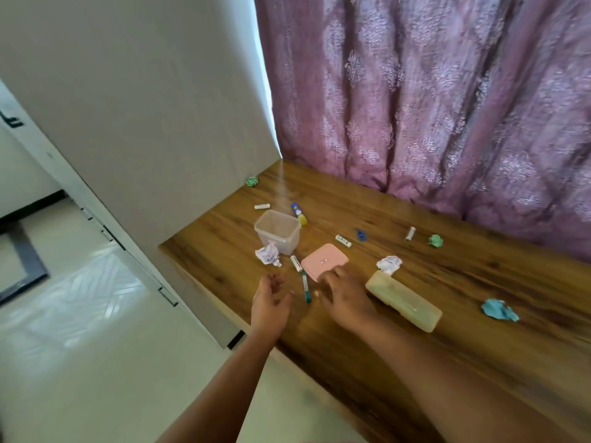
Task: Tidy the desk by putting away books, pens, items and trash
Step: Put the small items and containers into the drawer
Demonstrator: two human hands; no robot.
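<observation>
Right hand (343, 294) on pink lid (324, 261)

Crumpled papers (268, 255), markers (306, 286) and a pink lid (323, 261) litter the desk (447, 298).

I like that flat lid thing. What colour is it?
The lid is pink, seen in the head view.

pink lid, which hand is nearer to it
Right. The right hand has its fingers resting on the near edge of the pink lid, while the left hand hovers open off to the lid's left, beyond the green pen.
</observation>
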